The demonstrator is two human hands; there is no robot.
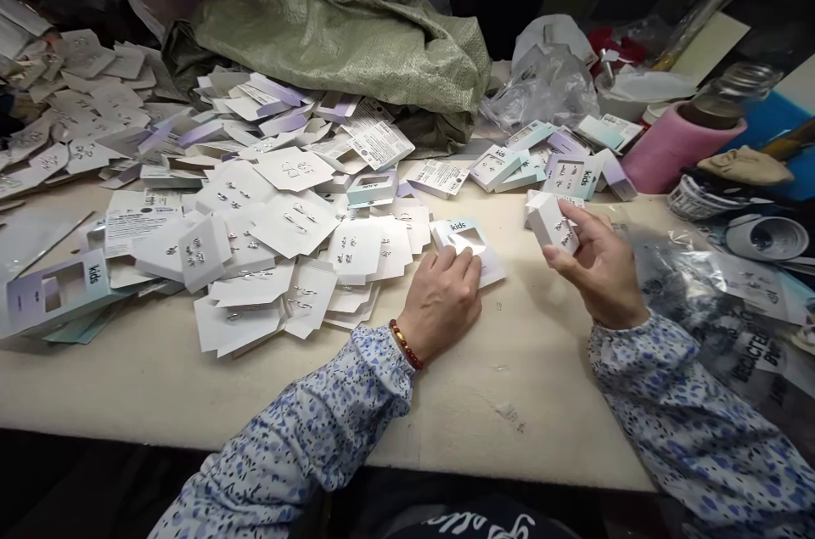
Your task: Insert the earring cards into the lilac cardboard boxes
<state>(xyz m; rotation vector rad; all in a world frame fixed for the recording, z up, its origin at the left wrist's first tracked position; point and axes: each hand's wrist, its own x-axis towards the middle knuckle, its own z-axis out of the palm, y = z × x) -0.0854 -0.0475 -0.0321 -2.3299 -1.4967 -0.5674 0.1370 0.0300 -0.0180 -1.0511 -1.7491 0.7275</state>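
My left hand [442, 301], with a beaded bracelet at the wrist, has its fingers closed over the lower part of a flat "kids" earring box [457, 232]. That box is white, mint and lilac, has a cut-out window, and lies on the table. Raised to the right, my right hand [602, 267] grips a folded white earring card [548, 222] between thumb and fingers. Small silvery earrings show on the card's right face. Left of my left hand spreads a pile of white earring cards [356, 250], several bearing earrings.
A green woven sack [337, 34] lies across the back of the table, boxes heaped before it. Finished-looking "kids" boxes [570, 174] sit at the back right. A pink roll [678, 144] and clear plastic bags [694, 293] crowd the right side. People stand beyond the table.
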